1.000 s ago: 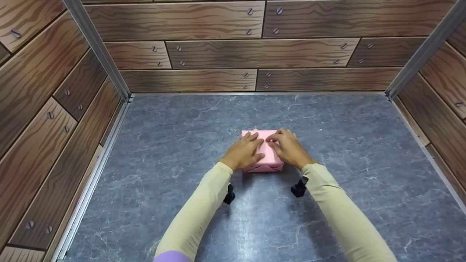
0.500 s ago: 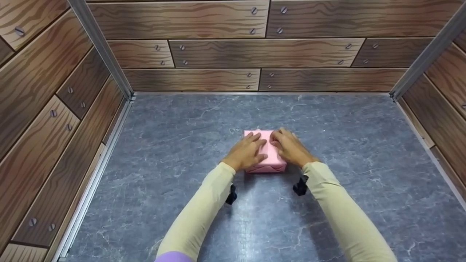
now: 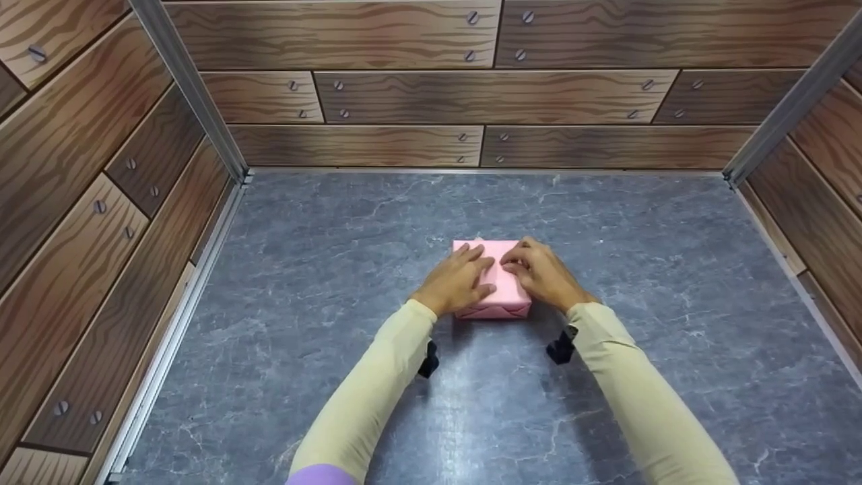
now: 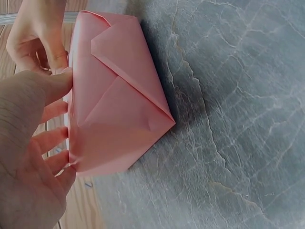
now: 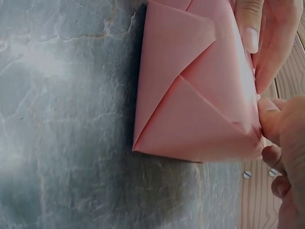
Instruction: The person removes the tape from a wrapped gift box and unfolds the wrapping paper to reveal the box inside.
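You are working over a pink wrapped box (image 3: 502, 293), which is sitting on the gray surface (image 3: 337, 269) in front of you, with crossing paper folds showing on the end nearest you. Your left hand (image 3: 452, 279) is resting across the left part of its top, fingers slightly spread and thumb lying toward the near edge. Your right hand (image 3: 547, 273) is bending over the right part, with thumb and forefinger coming close together at the top (whether they are pinching any paper, you cannot tell). Both forearms are reaching forward and inward in cream sleeves (image 3: 646, 397), a purple band (image 3: 322, 475) showing on the left one, and a small black device (image 3: 428, 360) is hanging under each wrist. Around them the surface is spreading out in pale, marble-like veins, with a bright glare shining between your arms. Beyond it, a back wall (image 3: 431, 98) of printed wooden planks and screw heads is standing straight ahead, similar walls are closing in both sides, and gray metal posts (image 3: 192, 87) are marking the two far corners.
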`<state>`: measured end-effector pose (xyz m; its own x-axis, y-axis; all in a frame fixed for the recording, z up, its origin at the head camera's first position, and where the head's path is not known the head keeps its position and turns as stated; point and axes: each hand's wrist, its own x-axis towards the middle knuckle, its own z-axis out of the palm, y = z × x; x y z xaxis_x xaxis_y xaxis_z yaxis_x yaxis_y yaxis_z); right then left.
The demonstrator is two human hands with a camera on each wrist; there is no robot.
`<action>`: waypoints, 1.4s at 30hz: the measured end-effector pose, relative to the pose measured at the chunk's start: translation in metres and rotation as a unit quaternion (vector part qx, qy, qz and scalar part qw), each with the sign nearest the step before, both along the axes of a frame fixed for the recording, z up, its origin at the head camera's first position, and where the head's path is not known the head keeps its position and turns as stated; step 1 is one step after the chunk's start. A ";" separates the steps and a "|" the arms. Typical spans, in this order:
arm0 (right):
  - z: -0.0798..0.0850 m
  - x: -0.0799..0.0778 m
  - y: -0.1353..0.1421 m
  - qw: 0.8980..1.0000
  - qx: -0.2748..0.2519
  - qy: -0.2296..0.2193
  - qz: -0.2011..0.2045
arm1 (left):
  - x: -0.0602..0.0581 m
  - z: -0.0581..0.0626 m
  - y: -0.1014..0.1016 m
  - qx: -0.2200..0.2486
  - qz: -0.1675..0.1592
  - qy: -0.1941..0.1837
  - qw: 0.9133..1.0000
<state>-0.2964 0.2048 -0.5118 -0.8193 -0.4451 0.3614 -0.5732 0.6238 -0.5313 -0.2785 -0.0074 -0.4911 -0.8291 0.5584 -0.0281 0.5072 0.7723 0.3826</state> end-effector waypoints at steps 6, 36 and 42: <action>0.001 -0.002 -0.007 1.000 -0.002 -0.023 -0.017 | 0.000 -0.001 0.001 -0.003 -0.001 0.004 1.000; 0.025 0.003 -0.020 0.982 -0.003 -0.140 -0.130 | 0.002 0.000 0.001 -0.010 -0.005 0.008 1.000; 0.032 0.003 -0.019 0.972 -0.012 -0.176 -0.155 | 0.002 0.000 0.001 -0.005 -0.003 0.005 1.000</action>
<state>-0.2938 0.1858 -0.4794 -0.9875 -0.1519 0.0409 -0.1392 0.7228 -0.6768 -0.2766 -0.0067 -0.4911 -0.8256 0.5637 -0.0256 0.5158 0.7723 0.3709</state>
